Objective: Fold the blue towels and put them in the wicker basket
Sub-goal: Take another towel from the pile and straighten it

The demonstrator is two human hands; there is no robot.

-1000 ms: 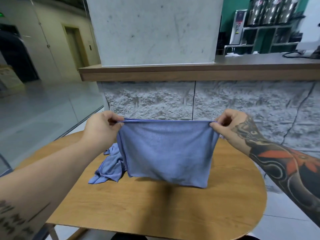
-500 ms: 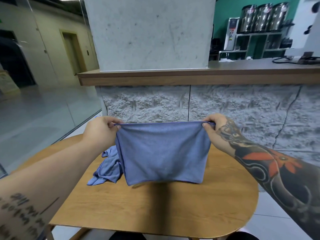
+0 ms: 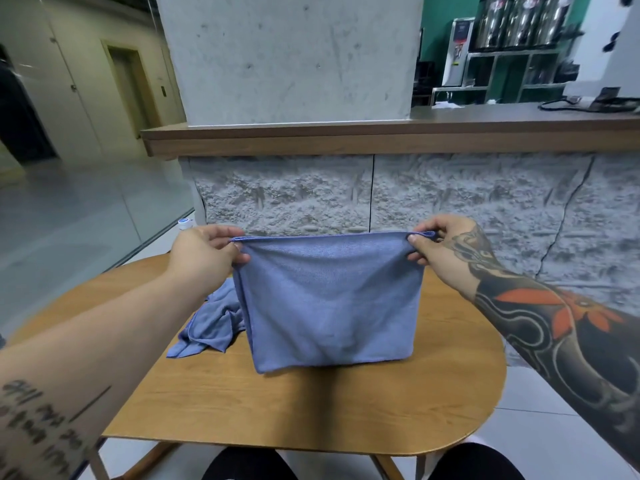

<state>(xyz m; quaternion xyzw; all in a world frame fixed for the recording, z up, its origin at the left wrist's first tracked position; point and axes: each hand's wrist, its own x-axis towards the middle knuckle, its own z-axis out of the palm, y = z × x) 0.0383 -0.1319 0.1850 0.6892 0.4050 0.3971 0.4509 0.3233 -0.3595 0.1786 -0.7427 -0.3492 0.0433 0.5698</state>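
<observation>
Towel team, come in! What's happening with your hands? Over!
Left hand, right hand: each pinching a top corner. Towel hanging over table. Second towel crumpled beside it. Basket not in view.

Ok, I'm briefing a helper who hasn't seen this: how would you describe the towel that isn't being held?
Find the wooden table in front of the grey stone counter. On its left side lies a blue towel. Unlike the other towel, which the left hand and right hand hold up flat by its top corners, this one is a crumpled heap on the tabletop.
</observation>
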